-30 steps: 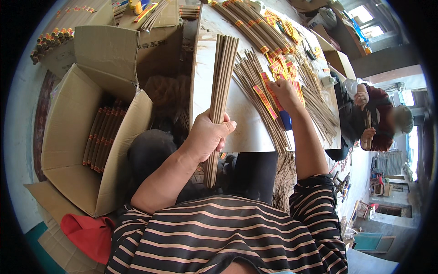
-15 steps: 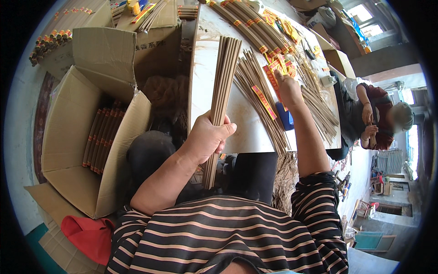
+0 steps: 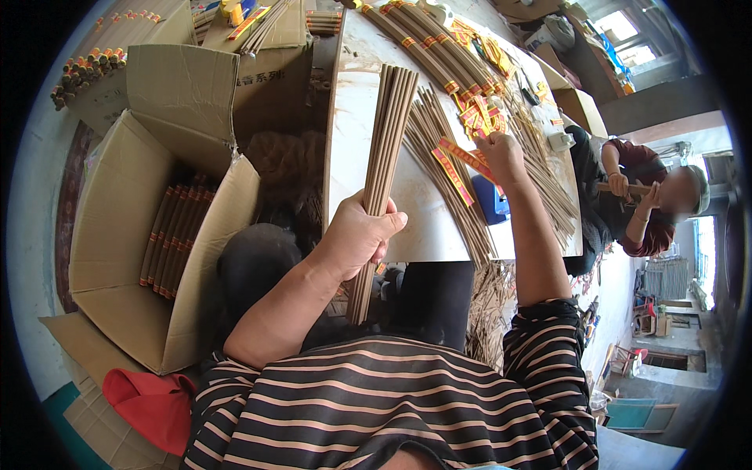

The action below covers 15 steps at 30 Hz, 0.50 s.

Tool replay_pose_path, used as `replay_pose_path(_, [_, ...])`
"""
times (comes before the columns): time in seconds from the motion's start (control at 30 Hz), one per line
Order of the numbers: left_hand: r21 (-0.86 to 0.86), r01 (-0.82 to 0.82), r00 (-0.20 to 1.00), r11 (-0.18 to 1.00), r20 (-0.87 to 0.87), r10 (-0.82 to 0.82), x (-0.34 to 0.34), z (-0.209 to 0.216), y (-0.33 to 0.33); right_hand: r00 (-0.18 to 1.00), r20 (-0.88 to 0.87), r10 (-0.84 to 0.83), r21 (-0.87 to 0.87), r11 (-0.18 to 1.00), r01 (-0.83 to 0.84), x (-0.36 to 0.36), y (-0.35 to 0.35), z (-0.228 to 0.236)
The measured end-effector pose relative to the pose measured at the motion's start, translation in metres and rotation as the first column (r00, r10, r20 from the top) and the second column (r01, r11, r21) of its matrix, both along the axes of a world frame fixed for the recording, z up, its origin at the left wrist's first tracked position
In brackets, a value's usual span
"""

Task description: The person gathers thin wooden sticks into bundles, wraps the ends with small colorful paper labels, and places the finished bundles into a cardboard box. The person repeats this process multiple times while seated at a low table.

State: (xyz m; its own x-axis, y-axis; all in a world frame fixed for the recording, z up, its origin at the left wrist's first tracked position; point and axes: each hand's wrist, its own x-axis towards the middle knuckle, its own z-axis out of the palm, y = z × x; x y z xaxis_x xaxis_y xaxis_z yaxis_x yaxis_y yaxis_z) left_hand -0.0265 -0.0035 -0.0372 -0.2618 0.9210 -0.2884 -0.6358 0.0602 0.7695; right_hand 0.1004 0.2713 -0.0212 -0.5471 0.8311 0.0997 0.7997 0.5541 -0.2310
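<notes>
My left hand is closed round a bundle of brown incense sticks, held upright and slightly tilted by the near left edge of the white table. Farther right, my right hand pinches a red and yellow paper label strip over the table. Below it, another label strip lies across loose incense sticks. Beyond my right fingers is a pile of label strips. A blue object, partly hidden by my right wrist, sits beside the loose sticks; I cannot make out its kind.
Banded incense bundles lie at the table's far end. Left of me stands an open cardboard box with banded bundles inside. More bundles are stacked behind it. At the right a co-worker handles sticks.
My right hand has drawn back slightly and lifted a label strip, which now angles left over the table. The left hand stays put. The co-worker's hands have moved.
</notes>
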Motion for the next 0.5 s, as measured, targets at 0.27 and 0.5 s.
replay_pose_path(0.27, [-0.017,-0.001,1.0,1.0,-0.011,0.0,0.0,0.002,-0.001,0.978,-0.182,-0.1,-0.174,0.982,0.068,-0.004,0.0,0.002])
replay_pose_path(0.5, [0.002,0.013,1.0,1.0,-0.012,-0.013,-0.001,-0.001,-0.001,0.876,-0.48,-0.055,-0.481,0.851,-0.21,-0.003,-0.053,0.017])
